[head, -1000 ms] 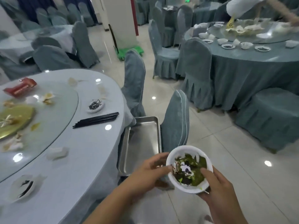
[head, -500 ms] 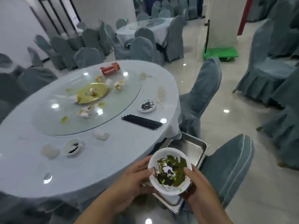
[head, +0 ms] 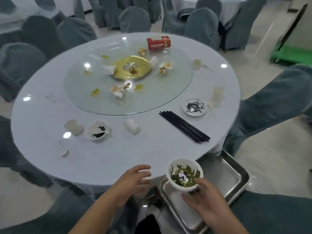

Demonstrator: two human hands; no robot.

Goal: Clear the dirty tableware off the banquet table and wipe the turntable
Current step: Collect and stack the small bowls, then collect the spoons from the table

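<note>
Bowl (head: 184, 174) of green scraps above tray (head: 233, 176)

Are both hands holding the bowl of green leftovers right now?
No, only the right hand holds the bowl over the steel tray; the left hand is off it, fingers spread.

Only the red box (head: 158, 43) at the far edge of the glass turntable (head: 177, 92) carries print: a line of pale characters across its front face, too blurred to read. No other text, number or sign is legible.
</note>
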